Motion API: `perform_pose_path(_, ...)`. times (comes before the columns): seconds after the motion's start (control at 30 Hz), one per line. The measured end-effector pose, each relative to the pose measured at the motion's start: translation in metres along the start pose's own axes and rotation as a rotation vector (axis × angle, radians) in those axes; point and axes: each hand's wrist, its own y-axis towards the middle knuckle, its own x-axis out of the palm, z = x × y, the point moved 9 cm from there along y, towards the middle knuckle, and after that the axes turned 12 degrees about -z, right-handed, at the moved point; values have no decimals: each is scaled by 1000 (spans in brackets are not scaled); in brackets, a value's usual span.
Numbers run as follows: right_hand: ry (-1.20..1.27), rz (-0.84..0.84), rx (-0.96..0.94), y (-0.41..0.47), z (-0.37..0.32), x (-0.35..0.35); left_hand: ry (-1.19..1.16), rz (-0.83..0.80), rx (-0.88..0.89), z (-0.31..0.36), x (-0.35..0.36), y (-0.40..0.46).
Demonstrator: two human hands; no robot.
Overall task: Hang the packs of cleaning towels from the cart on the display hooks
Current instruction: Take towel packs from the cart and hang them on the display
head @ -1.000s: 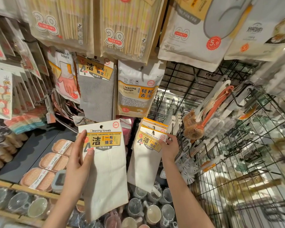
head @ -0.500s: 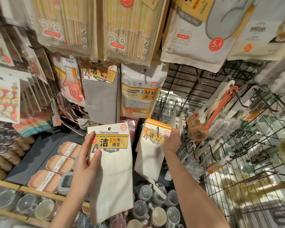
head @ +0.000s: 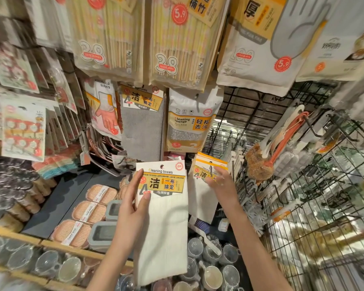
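Note:
My left hand [head: 132, 206] grips a white pack of cleaning towels [head: 164, 223] by its left edge, thumb on the yellow label, and holds it upright at the centre. To its right, several similar white packs [head: 202, 198] hang together from a dark display hook [head: 210, 164]. My right hand [head: 223, 185], blurred, pinches their card header from the right. A grey towel pack [head: 142, 127] hangs on the row above.
A cleaning sponge pack [head: 189, 122] and chopstick packs [head: 177, 43] hang overhead. A black wire rack [head: 303, 206] with brushes [head: 259, 162] juts out on the right. Below are cups [head: 210, 276] and a shelf of tan boxes [head: 88, 213].
My right hand has lifted the stack of white packs up and back against the hook. My left hand has raised its pack slightly toward the display.

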Motion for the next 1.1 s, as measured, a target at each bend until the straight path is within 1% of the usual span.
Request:
perform_pose_path(0.07,-73,-109,4,-7,-19,21,-22,-11,7,1,1,1)
perform_pose_path(0.2,-2,-336,11,-22,-47,62,-50,-38,24,3,3,-1)
perform_pose_path(0.3,61,-385,-39,-30,-52,74,-104,-64,3,0,7,-4)
perform_pose_path(0.43,129,-333,-52,-33,-56,71,-127,-66,-14,5,7,-3)
perform_pose_path(0.7,53,-247,-131,-36,-69,58,-138,-82,-20,9,13,3)
perform_pose_path(0.87,58,-94,-136,-44,-52,34,-129,-12,-81,-7,9,4)
perform_pose_path(0.97,65,-28,-102,-46,-37,18,-124,3,-86,-9,12,6)
perform_pose_path(1.1,81,11,-38,-41,-18,-3,-133,9,-56,-6,19,10)
